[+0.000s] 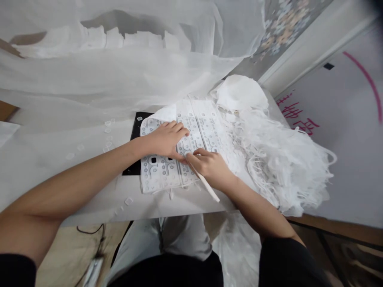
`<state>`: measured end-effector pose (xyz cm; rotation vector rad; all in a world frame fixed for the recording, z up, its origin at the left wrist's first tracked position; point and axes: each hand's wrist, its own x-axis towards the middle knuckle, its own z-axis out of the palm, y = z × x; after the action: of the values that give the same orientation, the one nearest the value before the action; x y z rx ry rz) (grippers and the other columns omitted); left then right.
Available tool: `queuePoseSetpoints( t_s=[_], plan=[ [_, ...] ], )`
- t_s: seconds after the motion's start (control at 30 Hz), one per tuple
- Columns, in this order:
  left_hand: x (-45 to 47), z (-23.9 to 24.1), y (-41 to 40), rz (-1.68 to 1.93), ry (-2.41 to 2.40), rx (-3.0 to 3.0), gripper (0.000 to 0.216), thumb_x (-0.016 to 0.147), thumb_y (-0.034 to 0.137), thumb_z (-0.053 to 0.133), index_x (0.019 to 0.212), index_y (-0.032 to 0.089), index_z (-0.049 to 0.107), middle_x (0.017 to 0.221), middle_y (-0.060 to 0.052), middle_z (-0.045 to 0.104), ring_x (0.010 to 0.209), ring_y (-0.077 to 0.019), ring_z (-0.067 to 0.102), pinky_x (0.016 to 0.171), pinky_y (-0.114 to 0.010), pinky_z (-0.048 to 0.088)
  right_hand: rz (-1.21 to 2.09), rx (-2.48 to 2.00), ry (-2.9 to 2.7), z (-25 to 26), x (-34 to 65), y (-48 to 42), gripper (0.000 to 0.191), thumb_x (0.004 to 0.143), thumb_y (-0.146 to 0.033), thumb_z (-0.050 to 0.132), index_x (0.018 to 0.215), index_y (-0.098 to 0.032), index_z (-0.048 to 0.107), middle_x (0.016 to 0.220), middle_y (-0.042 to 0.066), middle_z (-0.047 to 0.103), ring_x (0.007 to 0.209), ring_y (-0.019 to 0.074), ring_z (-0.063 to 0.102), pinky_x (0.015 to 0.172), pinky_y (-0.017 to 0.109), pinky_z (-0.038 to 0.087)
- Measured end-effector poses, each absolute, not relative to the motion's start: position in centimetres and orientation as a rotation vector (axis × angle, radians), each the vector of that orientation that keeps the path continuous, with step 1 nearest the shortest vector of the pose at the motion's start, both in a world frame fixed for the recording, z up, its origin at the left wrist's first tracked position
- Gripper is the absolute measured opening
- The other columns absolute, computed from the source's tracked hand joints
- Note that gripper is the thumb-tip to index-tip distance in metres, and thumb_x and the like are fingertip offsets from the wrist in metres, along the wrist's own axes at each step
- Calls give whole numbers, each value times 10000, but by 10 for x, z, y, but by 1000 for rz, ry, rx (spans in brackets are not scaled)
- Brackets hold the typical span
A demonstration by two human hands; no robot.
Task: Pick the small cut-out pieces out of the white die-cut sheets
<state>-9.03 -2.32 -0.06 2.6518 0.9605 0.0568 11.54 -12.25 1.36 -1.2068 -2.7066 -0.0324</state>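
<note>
A white die-cut sheet (155,173) with rows of small round and square shapes lies on a black mat (138,121) on the table. My left hand (164,139) rests flat on the sheet, fingers stretched out and pressing it down. My right hand (211,165) is closed in a pinch round a thin white stick-like tool (208,187), its tip touching the sheet just below my left fingers. More sheets of the same kind (206,125) lie overlapped to the right.
A heap of white stringy offcuts (284,167) fills the table's right side, with a crumpled white wad (241,93) behind it. Sheer white plastic film (119,71) drapes over the back. Small loose cut pieces (107,129) lie left of the mat. My knees are below the table edge.
</note>
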Motion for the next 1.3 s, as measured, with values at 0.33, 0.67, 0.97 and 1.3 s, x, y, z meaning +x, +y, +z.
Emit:
queuePoseSetpoints(
  t_s=[0.33, 0.67, 0.97, 1.3],
  plan=[
    [-91, -3, -21, 104, 907, 2691, 922, 692, 851, 541, 1329, 184, 515, 1302, -161, 533, 1178, -368, 460, 1003, -438, 324, -132, -1349, -2581, 2, 120, -110, 214, 996, -206, 454, 846, -179, 604, 635, 25, 584, 785, 165, 579, 523, 275, 256],
    [-91, -4, -19, 94, 942, 2604, 960, 632, 845, 596, 1360, 226, 505, 1337, -144, 522, 1214, -373, 437, 1032, -451, 315, 617, -1482, -1692, 15, 164, -91, 213, 897, -388, 625, 940, -202, 720, 978, 67, 747, 799, 184, 664, 697, 320, 519],
    [-92, -7, -19, 128, 933, 2590, 982, 615, 867, 589, 1342, 211, 522, 1340, -154, 522, 1217, -381, 435, 1032, -463, 311, 958, -1456, -1691, -11, 162, -110, 223, 820, -385, 725, 898, -185, 782, 850, 70, 760, 764, 193, 674, 671, 317, 527],
    [-94, -10, -17, 143, 908, 2596, 984, 623, 878, 578, 1353, 222, 505, 1355, -155, 512, 1242, -377, 429, 1047, -457, 300, 929, -1484, -1749, -8, 164, -108, 231, 829, -399, 709, 900, -189, 776, 914, 79, 773, 810, 214, 700, 710, 338, 551]
  ],
)
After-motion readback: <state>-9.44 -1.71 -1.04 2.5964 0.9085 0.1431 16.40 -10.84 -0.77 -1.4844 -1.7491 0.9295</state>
